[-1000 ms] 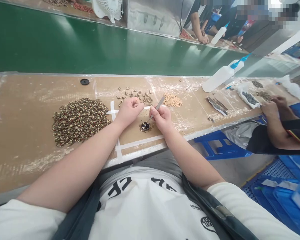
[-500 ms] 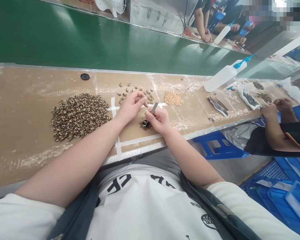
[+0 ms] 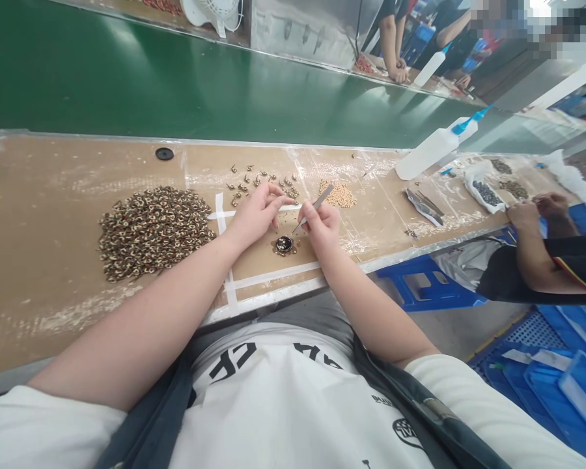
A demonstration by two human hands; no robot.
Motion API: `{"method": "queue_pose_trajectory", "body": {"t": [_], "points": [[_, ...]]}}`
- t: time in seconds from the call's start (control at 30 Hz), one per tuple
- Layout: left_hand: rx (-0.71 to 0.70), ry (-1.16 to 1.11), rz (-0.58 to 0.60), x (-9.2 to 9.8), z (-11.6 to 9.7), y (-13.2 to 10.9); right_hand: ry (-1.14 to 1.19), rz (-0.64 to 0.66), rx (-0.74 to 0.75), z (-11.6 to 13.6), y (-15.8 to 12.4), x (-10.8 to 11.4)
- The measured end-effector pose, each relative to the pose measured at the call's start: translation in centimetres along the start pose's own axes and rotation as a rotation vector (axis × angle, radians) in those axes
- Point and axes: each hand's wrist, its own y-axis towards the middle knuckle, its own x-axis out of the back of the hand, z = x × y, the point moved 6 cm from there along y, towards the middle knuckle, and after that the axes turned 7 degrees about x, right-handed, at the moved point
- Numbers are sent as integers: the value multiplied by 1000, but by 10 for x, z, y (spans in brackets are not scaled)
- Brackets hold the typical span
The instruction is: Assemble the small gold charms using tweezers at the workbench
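My right hand (image 3: 322,225) grips a pair of metal tweezers (image 3: 326,193), whose thin tip points down and left. Just below that tip, a small round black dish (image 3: 284,245) of dark, shiny liquid sits on the bench, with brown stains around it. My left hand (image 3: 258,212) is to the left of the dish, thumb and forefinger pinched together; anything between them is too small to make out. Several small brass-coloured parts (image 3: 247,179) lie scattered beyond the left hand. A patch of tiny tan beads (image 3: 342,194) spreads beyond the right hand.
A large heap of small metal-looking parts (image 3: 153,231) covers the bench to the left. Beyond it lies a black disc (image 3: 165,154). White squeeze bottles (image 3: 427,155) stand at the right, near a pouch (image 3: 422,207). A co-worker's hands (image 3: 525,215) work at far right.
My right hand has moved slightly right and away from the dish, so the tweezers' tip now shows clear of it. The left hand stays close by, with its fingertips slightly shifted.
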Motion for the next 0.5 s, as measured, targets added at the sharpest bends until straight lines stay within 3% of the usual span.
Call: {"method": "queue_pose_trajectory", "body": {"t": [0.1,0.2,0.5], "points": [[22,59,54,-3,-4,-3,184,-188,-151,-21,5,13],[25,135,58,-2,-9,-4,271,-277,-203,-33,10,19],[128,113,88,-3,-14,-7,251,-286,-218,-39,15,14]]}}
